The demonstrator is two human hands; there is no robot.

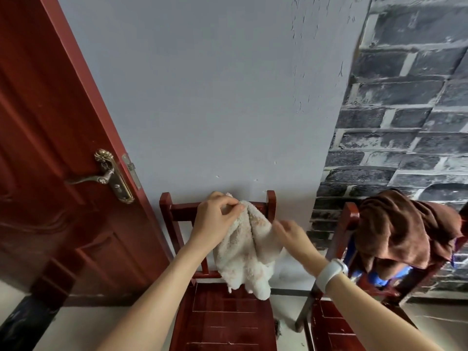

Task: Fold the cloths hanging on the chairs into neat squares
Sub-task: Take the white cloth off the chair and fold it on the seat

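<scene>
cream cloth (244, 245), fluffy, bunched over the top rail of the red wooden chair (222, 323); left hand (215, 219) pinches its upper edge at the rail. right hand (291, 235) blurred, at the cloth's right edge, grip impossible to tell. brown cloth (402, 229) draped over the second chair (329, 330) alongside. white wristband (330, 273) on right wrist.

A home room: panelled door (50, 148), brick-pattern wallpaper (405, 122), wooden chairs (222, 320).
</scene>
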